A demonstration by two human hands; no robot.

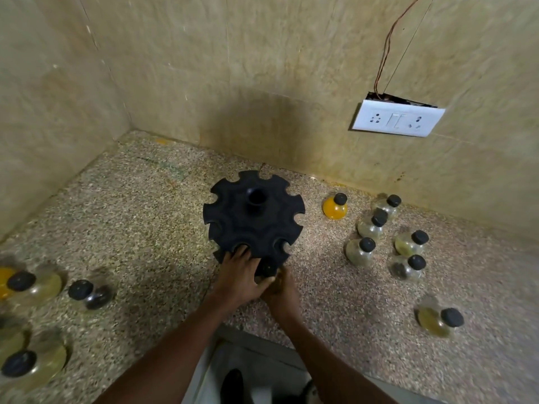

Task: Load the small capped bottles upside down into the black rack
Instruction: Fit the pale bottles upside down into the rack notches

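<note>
Bottles, small and round-bellied with black caps, stand upright in two groups on a speckled stone worktop (140, 217). Six sit to the right of the black rack (253, 217): one filled with orange (335, 207), the others clear with yellowish or dark contents, such as the nearest clear one (360, 250), and one apart near the front edge (440, 320). More blurred bottles cluster at the far left, including a dark-filled one (90, 294). The rack is matte black plastic, a round disc with rounded notches cut around its rim and a short hollow post in its centre; a lower tier shows beneath its near side. It stands mid-worktop, a little out from the back wall. The left hand (240, 279) rests over the rack's near edge with fingers reaching into a notch. The right hand (281, 290) is tucked just under and beside it; a black cap (267, 268) shows between the two hands, but which hand grips it cannot be told. Beige tiled walls close in behind and to the left, and a white switch plate (398, 118) with loose wires hangs on the back wall. Open worktop lies left of the rack.
</note>
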